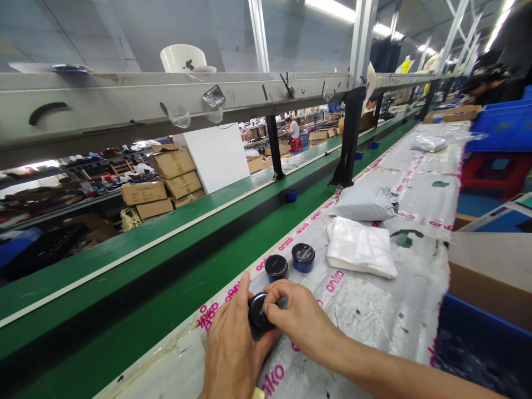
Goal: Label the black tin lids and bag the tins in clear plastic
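Cradling a round black-lidded jar (257,313) in the left hand (230,346), thumb raised along its side, remaining fingers mostly hidden behind it, their spread impossible to tell. Pressing the right hand (301,316) onto the lid from the other side, fingers (276,296) close together and curled over the rim, pinching the jar between both hands, apparently for a firm, steady hold.

Left of the jar, a green-painted edge of the desk (103,327), then stacked cardboard cartons (166,177) and cluttered shelving (62,205) across the aisle. Farther off beyond the jar, a co-worker in a white top (294,128).

Just beyond the jar, a black-topped jar (276,267) and a blue-bodied jar (303,259), upright and slightly apart, seemingly kept close to hand. Right of those, a folded white plastic bag (361,249), then a grey mailer (363,203) lying farther along. Underneath everything, a worn white plastic sheet (394,327) with pink lettering, probably shielding the desk. Far right of the jar, a brown carton (490,266) and a blue plastic crate (502,127).
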### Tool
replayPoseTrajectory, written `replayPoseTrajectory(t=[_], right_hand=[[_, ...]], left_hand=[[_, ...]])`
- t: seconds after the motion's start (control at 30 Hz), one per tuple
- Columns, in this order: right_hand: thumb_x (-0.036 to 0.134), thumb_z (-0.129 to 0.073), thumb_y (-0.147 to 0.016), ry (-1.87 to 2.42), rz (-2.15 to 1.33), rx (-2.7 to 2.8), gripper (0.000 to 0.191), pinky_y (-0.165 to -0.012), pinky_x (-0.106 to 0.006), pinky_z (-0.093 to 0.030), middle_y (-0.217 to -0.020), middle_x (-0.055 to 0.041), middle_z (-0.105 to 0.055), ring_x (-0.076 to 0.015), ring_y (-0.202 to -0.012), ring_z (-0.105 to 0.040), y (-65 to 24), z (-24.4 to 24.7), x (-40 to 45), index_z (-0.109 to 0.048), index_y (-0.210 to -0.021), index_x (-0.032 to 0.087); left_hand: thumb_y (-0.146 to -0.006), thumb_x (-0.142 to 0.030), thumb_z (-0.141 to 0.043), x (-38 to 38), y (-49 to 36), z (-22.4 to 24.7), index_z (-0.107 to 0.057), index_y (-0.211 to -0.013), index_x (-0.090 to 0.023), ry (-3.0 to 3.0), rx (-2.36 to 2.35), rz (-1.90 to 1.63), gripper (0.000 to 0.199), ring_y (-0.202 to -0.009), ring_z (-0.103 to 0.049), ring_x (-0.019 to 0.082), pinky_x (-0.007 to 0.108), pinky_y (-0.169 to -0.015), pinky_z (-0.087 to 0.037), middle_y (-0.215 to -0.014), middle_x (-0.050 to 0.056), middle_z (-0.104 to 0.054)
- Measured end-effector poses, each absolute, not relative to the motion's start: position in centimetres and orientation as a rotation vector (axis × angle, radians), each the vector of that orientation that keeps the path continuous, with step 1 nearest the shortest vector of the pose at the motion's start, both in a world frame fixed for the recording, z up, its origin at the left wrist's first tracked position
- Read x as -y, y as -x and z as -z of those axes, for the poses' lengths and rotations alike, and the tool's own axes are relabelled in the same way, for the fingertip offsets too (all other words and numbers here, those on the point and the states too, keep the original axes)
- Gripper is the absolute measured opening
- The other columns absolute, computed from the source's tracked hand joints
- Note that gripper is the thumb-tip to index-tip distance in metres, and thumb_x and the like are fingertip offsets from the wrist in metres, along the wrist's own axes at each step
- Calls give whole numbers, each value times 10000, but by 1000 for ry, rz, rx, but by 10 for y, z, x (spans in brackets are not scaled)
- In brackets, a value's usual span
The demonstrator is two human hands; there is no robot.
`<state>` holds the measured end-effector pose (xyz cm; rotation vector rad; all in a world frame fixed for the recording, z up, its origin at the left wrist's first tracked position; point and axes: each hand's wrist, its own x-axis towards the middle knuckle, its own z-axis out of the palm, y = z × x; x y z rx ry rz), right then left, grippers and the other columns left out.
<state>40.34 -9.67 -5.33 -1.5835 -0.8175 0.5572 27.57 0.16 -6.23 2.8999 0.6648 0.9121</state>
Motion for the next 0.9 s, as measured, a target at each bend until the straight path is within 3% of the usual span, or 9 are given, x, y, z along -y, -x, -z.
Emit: replayPoseTrajectory(t=[0.27,0.43,0.63,0.83,0.9], right_hand=[[167,-666,-764,1605,-565,814,70,-695,-269,-427,-796,2,-697,-180,-776,-622,-405,53,98,-670,-699,194],[147,-696,-737,1576,-634,722,119,-697,-268,-457,-809,-4,-702,-188,-790,-638,-408,57,95,-634,-830,191],[214,-555,-879,1500,-616,725,88,-704,-284,-481,-860,-16,-702,-189,-807,-659,-412,64,98,-634,-917,196],[252,-678,-825,1661,-527,842,178,-774,-314,-469,-958,-33,-704,-214,-884,-641,-406,57,100,-626,-987,200],[284,-587,-908,1673,-499,883,119,-751,-319,-467,-933,-33,-705,-210,-849,-643,-406,55,100,-630,-985,205]], left_hand=[[-745,-243,-812,-1,-277,61,-131,-1563,-314,-2873,-670,-910,1066,-947,-708,293,419,-814,-572,-1166,56,-714],[-729,-212,-827,0,-278,61,-142,-1551,-334,-2831,-646,-881,1077,-979,-703,274,420,-885,-553,-1195,40,-698],[-725,-182,-805,2,-276,58,-149,-1553,-317,-2805,-676,-828,1065,-1016,-691,290,439,-912,-537,-1205,51,-689],[-791,-197,-740,1,-273,58,-166,-1550,-323,-2749,-668,-795,960,-1100,-663,289,445,-951,-512,-1260,66,-668],[-776,-216,-753,0,-276,52,-186,-1548,-326,-2685,-782,-700,964,-1113,-656,304,457,-953,-507,-1255,64,-670]])
